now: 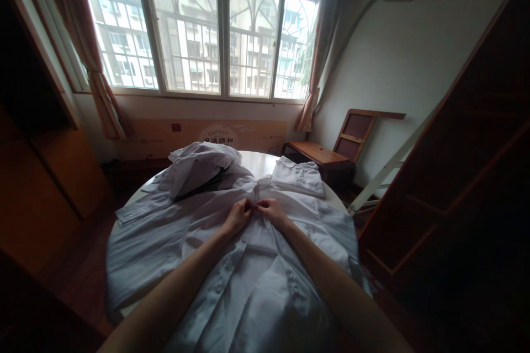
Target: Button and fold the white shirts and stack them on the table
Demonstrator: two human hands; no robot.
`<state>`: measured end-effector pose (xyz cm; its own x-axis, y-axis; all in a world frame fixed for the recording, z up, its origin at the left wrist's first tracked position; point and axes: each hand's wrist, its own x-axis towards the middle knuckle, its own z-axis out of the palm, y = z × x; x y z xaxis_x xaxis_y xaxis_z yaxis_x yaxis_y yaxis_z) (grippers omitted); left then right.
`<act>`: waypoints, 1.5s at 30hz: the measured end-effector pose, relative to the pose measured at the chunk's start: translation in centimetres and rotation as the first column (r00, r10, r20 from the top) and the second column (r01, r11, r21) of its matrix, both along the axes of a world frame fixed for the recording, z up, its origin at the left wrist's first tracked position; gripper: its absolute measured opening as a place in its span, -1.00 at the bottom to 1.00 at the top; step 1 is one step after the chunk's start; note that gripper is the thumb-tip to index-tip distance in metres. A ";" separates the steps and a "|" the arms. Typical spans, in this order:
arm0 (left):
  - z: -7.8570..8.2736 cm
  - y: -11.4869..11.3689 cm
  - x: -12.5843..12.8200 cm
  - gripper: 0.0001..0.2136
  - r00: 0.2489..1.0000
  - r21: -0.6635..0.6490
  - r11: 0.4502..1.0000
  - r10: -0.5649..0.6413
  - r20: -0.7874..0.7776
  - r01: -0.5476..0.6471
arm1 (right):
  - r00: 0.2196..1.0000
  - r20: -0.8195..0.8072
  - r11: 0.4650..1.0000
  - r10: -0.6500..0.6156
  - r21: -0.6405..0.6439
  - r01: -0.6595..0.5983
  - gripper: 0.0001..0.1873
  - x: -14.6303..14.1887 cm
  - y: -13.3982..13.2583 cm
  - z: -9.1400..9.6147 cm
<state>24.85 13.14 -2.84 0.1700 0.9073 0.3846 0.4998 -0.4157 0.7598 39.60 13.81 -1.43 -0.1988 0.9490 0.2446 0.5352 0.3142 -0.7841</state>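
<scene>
Head camera view: a round white tabletop (pixel 259 162) carries a pale shirt (pixel 263 281), spread wide across it and running toward the wearer, its cloth creased and bluish in the shade. Both bare forearms reach forward over it from the lower corners, converging near the middle. Beyond, at the left, lies a loose white bundle of cloth (pixel 199 168); at the right, a smaller folded white garment (pixel 298 176). The left hand (pixel 240 215) and right hand (pixel 271 210) meet just below the shirt's collar, knuckles up, fingers curled and nearly closed, each pinching the shirt front. Small round buttons (pixel 218 288) dot the front edge; whether one sits between the fingertips is hidden.
</scene>
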 end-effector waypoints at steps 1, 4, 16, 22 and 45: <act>0.0 0.0 0.0 -0.94 1.000 -0.010 1.000 0.000 0.007 0.000 | 0.999 0.039 1.000 -0.016 0.023 0.015 -0.83 -0.1 -0.2 0.0; -0.1 0.1 -0.2 -0.95 0.999 -0.030 1.000 -0.004 0.043 0.005 | 0.990 0.122 0.995 -0.068 0.078 0.059 -0.82 -0.5 -0.6 0.1; -0.1 0.4 -0.4 -0.93 0.988 -0.059 0.998 -0.001 0.153 0.010 | 0.935 -0.335 0.925 -0.114 -0.379 -0.023 -0.82 -0.7 -0.2 0.6; 0.1 0.2 -0.5 -0.91 0.982 -0.075 0.997 -0.009 0.188 0.024 | 0.947 -0.315 0.941 -0.064 -0.335 -0.048 -0.88 -0.9 -0.5 0.4; 0.4 -0.2 -0.2 -0.89 0.982 -0.096 0.992 0.095 0.165 -0.079 | 0.991 0.110 0.997 -0.078 0.015 0.077 -0.83 -1.0 -0.6 0.1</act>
<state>24.62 12.92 -2.46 0.0286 0.9476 0.3182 0.3928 -0.3034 0.8681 38.64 13.16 -1.30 -0.1514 0.9599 0.2358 0.6416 0.2769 -0.7153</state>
